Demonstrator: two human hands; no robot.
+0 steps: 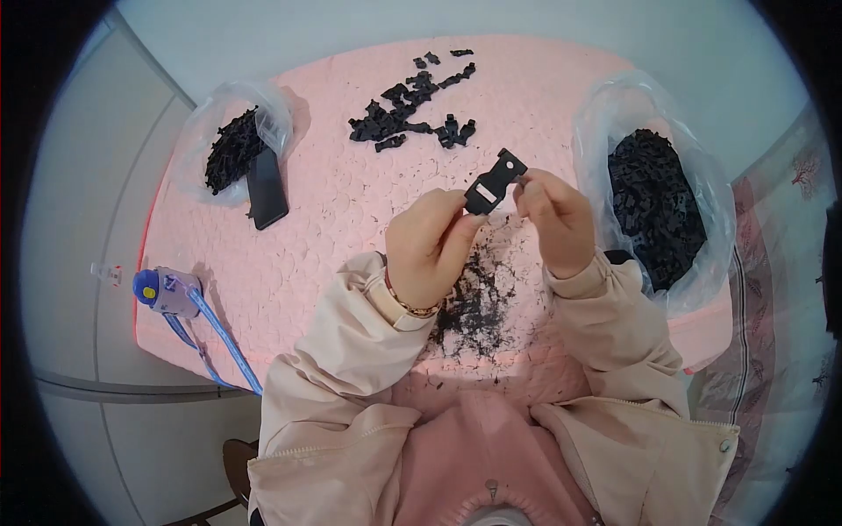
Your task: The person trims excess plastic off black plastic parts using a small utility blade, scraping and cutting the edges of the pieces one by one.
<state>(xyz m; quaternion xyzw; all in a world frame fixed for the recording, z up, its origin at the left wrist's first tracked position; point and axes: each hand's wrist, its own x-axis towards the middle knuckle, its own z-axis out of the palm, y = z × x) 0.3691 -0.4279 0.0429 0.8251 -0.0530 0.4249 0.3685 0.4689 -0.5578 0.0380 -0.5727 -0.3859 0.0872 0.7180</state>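
Between the thumb and fingers of my left hand [431, 241] is a flat black plastic buckle piece [493, 181], tilted up to the right. It has a round hole near its top end and a rectangular slot near its lower end. My right hand [559, 219] is closed in a pinch at the piece's right edge. Whatever lies between those fingertips is too small to make out. Below both hands, black shavings [478, 302] are scattered over the pink quilted cover [333, 237].
Several loose black plastic pieces [395, 114] lie at the back. A clear bag of black pieces [658, 210] stands on the right, a smaller bag [235, 145] on the left. A black phone [267, 191] leans beside it. A strapped water bottle [171, 294] is at the left edge.
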